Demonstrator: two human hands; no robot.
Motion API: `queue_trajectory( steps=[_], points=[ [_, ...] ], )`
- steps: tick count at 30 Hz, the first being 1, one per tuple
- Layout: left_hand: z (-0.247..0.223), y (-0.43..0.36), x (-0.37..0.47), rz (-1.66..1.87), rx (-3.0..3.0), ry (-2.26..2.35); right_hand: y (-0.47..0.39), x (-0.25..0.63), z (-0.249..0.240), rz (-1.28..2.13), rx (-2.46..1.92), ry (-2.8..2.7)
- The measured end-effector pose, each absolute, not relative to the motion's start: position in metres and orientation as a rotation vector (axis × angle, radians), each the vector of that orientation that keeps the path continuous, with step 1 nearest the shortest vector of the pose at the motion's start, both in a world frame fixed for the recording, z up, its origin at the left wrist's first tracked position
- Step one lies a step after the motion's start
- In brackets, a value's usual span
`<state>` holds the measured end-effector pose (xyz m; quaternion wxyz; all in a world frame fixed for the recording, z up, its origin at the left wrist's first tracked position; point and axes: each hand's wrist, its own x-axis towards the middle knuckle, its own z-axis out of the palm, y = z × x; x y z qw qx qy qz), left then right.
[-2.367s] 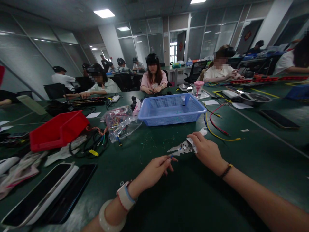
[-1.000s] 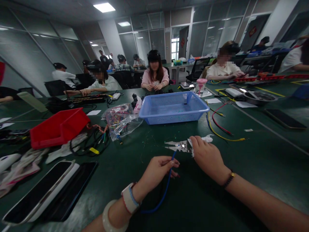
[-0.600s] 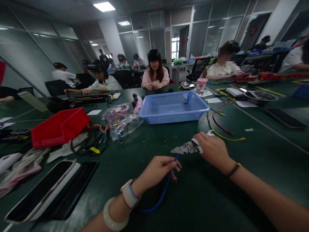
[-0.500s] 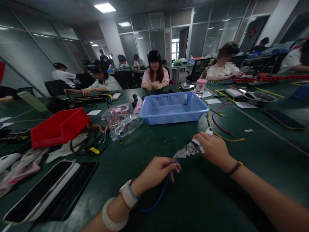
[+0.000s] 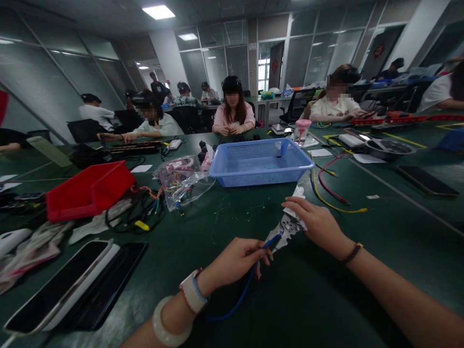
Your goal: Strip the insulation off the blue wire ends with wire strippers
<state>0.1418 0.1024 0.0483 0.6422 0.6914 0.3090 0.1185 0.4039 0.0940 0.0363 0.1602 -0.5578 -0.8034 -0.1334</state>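
My left hand [image 5: 241, 256] pinches a blue wire [image 5: 237, 304] close to its upper end; the rest of the wire curves down toward the table below my wrist. In my right hand [image 5: 321, 224] are wire strippers [image 5: 287, 227] with white-wrapped handles. Their metal jaws stand apart, pointing at my left hand, and the wire's tip lies between them. Whether the blades touch the wire I cannot tell. The fingers of my right hand curl over the handles and partly hide them.
A blue mesh basket [image 5: 261, 179] stands ahead. To its left are a plastic bag of wires [image 5: 184, 179] and a red bin [image 5: 90, 191]. Phones [image 5: 61, 285] lie at the near left. Loose coloured wires [image 5: 328, 193] lie at right. Co-workers sit across the table.
The strippers' jaws and handles have spread apart, and the wire's tip now sits between the jaws. My left hand has barely shifted.
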Motion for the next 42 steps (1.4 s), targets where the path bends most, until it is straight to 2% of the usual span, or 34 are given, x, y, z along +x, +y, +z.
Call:
queue_trajectory(
  steps=[8, 18, 42],
  points=[
    [0.0449, 0.102, 0.1419, 0.284, 1.546, 0.704, 0.0937, 0.404, 0.0376, -0.344, -1.589, -2.273],
    [0.0464, 0.1011, 0.1424, 0.26, 1.568, 0.695, 0.0929, 0.3994, 0.0447, -0.517, -1.64, -2.237],
    [0.0455, 0.1026, 0.1416, 0.24, 1.516, 0.68, 0.0957, 0.4052, 0.0354, -0.378, -1.573, -2.276]
  ],
)
